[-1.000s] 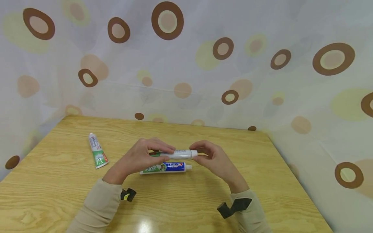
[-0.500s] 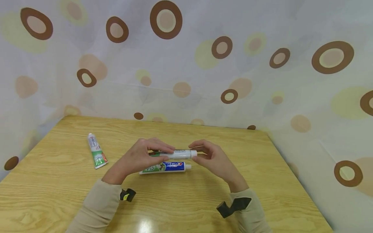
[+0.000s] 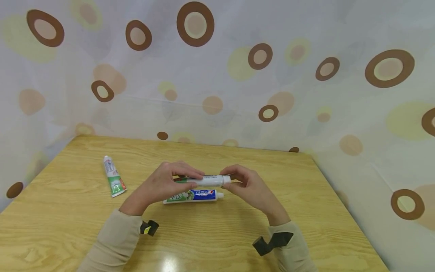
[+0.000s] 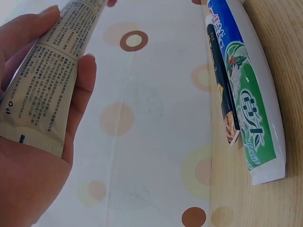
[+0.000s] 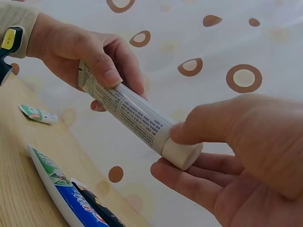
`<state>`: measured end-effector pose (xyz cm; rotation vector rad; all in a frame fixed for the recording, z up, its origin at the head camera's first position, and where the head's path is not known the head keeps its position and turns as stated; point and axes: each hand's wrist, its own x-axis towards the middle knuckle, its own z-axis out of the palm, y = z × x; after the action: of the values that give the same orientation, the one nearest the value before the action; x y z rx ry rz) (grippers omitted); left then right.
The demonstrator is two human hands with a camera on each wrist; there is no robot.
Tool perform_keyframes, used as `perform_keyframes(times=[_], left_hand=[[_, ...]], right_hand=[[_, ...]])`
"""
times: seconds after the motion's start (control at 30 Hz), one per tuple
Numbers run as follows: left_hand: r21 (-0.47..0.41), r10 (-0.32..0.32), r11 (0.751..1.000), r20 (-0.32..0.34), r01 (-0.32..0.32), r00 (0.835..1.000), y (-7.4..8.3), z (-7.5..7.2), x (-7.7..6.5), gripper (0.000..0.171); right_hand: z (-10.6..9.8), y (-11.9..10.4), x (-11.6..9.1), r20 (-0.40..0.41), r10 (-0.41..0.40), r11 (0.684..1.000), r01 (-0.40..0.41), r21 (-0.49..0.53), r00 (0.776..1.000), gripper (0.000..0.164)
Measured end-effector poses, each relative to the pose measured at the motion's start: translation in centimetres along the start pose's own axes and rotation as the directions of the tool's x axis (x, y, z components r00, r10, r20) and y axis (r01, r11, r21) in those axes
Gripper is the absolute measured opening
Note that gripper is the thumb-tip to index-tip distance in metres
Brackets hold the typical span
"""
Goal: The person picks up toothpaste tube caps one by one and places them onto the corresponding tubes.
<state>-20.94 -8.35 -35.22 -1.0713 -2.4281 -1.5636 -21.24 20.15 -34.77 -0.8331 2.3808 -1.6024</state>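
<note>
A white and green toothpaste tube (image 3: 205, 181) is held level above the table, its cap pointing right. My left hand (image 3: 166, 181) grips its crimped end between thumb and fingers; the printed back of the tube shows in the left wrist view. At the other end, the thumb and fingers of my right hand (image 5: 236, 156) pinch the white cap (image 5: 182, 153), which is on the tube. Below the hands, a blue and green toothpaste tube (image 3: 200, 195) lies on the table, partly hidden by my left hand.
On the wooden table (image 3: 217, 234), a second white and green toothpaste tube (image 3: 114, 176) lies at the left. A dark, narrow pack (image 4: 220, 78) lies beside the blue and green tube, hidden in the head view. A spotted cloth (image 3: 210, 75) hangs behind the table.
</note>
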Motion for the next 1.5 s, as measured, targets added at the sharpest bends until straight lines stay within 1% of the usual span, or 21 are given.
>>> perform_keyframes(times=[0.17, 0.33, 0.43, 0.53, 0.6, 0.67, 0.8, 0.9, 1.03, 1.23, 1.3, 1.5], left_hand=[[0.003, 0.003, 1.000, 0.000, -0.003, 1.000, 0.0, -0.1, 0.0, 0.024], [0.025, 0.028, 0.999, 0.007, -0.028, 1.000, -0.1, -0.2, 0.0, 0.027], [0.034, 0.040, 0.999, 0.012, -0.040, 0.999, -0.1, -0.2, 0.0, 0.028], [0.037, 0.046, 0.998, 0.011, -0.046, 0.999, -0.1, -0.2, 0.1, 0.028], [0.036, 0.043, 0.998, 0.011, -0.044, 0.999, -0.1, -0.2, 0.1, 0.027], [0.024, 0.034, 0.999, 0.012, -0.034, 0.999, 0.0, -0.1, 0.1, 0.026], [-0.024, -0.013, 1.000, 0.005, 0.013, 1.000, 0.0, -0.2, 0.1, 0.023], [-0.045, -0.029, 0.999, -0.005, 0.028, 1.000, 0.0, -0.3, 0.1, 0.022], [-0.044, -0.021, 0.999, -0.008, 0.021, 1.000, 0.0, -0.3, 0.1, 0.022], [-0.036, -0.041, 0.999, -0.015, 0.040, 0.999, 0.1, -0.3, 0.0, 0.023], [-0.035, -0.038, 0.999, -0.015, 0.037, 0.999, 0.2, -0.3, 0.0, 0.023], [-0.040, -0.005, 0.999, -0.012, 0.004, 1.000, 0.4, -0.3, 0.0, 0.022]], right_hand=[[0.2, 0.0, 0.1, -0.029, -0.020, 0.999, 0.019, -0.040, 0.999, 0.022], [0.4, -0.1, 0.0, -0.098, 0.001, 0.997, -0.009, -0.081, 0.995, 0.020], [0.5, -0.4, 0.0, -0.121, 0.019, 0.997, -0.028, -0.071, 0.993, 0.019], [0.5, -0.6, -0.1, -0.121, 0.032, 0.998, -0.037, -0.042, 0.992, 0.020], [0.5, -0.6, -0.1, -0.119, 0.030, 0.999, -0.034, -0.029, 0.992, 0.020], [0.4, -0.6, -0.2, -0.112, 0.011, 1.000, -0.014, -0.026, 0.994, 0.021], [0.4, -0.7, -0.2, -0.108, -0.039, 0.999, 0.038, -0.009, 0.993, 0.022], [0.4, -0.8, -0.2, -0.130, -0.040, 0.999, 0.038, -0.018, 0.991, 0.022], [0.6, -0.9, -0.1, -0.178, -0.021, 0.998, 0.010, -0.063, 0.984, 0.020], [0.9, -1.2, 0.0, -0.227, 0.025, 0.991, -0.053, -0.120, 0.974, 0.016], [0.9, -1.2, 0.0, -0.226, 0.023, 0.992, -0.050, -0.117, 0.974, 0.016], [0.8, -1.1, 0.0, -0.208, -0.010, 0.997, -0.005, -0.072, 0.978, 0.016]])
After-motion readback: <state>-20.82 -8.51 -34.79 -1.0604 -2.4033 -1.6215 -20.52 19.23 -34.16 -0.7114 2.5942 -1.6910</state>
